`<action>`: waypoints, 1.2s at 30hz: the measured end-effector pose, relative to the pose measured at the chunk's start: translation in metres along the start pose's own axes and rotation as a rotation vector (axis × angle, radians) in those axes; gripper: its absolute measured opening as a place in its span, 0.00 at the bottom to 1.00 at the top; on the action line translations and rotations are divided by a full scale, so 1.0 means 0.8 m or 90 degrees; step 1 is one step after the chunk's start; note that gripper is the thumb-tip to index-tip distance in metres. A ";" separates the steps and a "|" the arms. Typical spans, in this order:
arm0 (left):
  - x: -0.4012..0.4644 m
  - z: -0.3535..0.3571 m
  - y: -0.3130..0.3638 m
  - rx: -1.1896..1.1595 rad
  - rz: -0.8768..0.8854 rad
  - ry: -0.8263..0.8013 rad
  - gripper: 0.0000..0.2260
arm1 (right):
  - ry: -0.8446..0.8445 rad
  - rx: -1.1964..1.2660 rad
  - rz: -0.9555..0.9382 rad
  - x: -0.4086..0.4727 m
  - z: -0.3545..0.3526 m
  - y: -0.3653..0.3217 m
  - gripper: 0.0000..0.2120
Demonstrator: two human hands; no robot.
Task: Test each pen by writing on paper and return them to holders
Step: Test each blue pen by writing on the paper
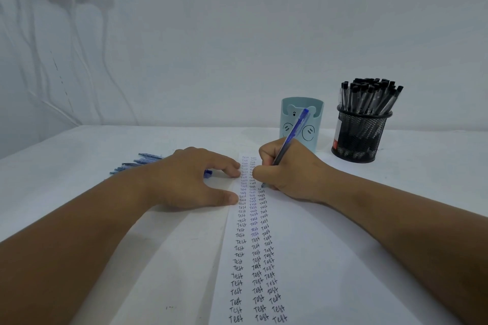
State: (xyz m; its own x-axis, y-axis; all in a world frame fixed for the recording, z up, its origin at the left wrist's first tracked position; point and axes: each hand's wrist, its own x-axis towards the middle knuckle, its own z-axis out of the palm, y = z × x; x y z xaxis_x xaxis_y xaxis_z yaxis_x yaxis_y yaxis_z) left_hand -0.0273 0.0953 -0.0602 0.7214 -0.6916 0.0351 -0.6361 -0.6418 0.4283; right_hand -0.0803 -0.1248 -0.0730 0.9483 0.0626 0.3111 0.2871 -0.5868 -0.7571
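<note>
My right hand (290,174) grips a blue pen (293,134) with its tip down on the white paper (330,258), beside the third column of handwritten "Test" words. My left hand (195,179) lies flat, with fingertips and thumb pressing on the paper's left edge. Several loose blue pens (137,162) lie on the table behind my left hand, partly hidden by it. A light blue holder (314,119) with a cartoon face stands behind my right hand. To its right, a black mesh holder (360,137) is packed with several black-capped pens.
The white table (79,192) runs back to a pale wall. White cables (71,8) hang down the wall at the far left. Both holders stand near the table's back edge.
</note>
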 end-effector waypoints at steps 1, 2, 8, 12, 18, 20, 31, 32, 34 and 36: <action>0.000 0.000 0.000 -0.001 -0.001 0.000 0.32 | 0.000 -0.005 -0.001 0.000 0.000 0.000 0.20; 0.000 0.000 0.000 -0.003 -0.002 0.000 0.31 | -0.001 -0.012 -0.004 0.000 0.000 0.000 0.21; -0.001 0.000 0.002 0.003 -0.007 -0.002 0.25 | 0.011 -0.021 -0.013 0.001 0.000 0.001 0.18; -0.001 0.000 0.001 -0.005 -0.008 0.003 0.21 | 0.026 -0.048 -0.037 0.000 0.002 0.004 0.18; 0.001 0.002 -0.003 -0.014 -0.003 0.005 0.32 | 0.014 -0.041 -0.022 0.002 0.000 0.003 0.18; 0.000 0.002 -0.005 -0.014 0.003 0.008 0.31 | 0.016 -0.031 -0.015 0.001 0.000 0.003 0.18; -0.001 0.002 -0.002 -0.011 -0.002 0.010 0.31 | 0.026 -0.049 -0.029 0.001 0.003 0.004 0.20; -0.001 0.002 -0.002 -0.010 -0.002 0.011 0.31 | 0.043 -0.028 -0.020 0.000 0.002 0.003 0.20; -0.001 0.001 0.000 -0.011 -0.003 0.009 0.27 | 0.096 0.045 -0.016 -0.002 0.002 0.003 0.22; -0.001 0.001 -0.001 -0.014 -0.003 0.012 0.22 | 0.134 0.099 -0.052 -0.004 0.002 0.003 0.28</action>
State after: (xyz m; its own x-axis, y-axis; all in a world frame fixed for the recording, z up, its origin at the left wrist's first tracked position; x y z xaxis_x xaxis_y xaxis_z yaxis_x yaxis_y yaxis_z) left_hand -0.0278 0.0959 -0.0615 0.7296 -0.6819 0.0507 -0.6267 -0.6372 0.4486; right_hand -0.0827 -0.1250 -0.0764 0.8772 -0.0741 0.4743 0.3934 -0.4552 -0.7987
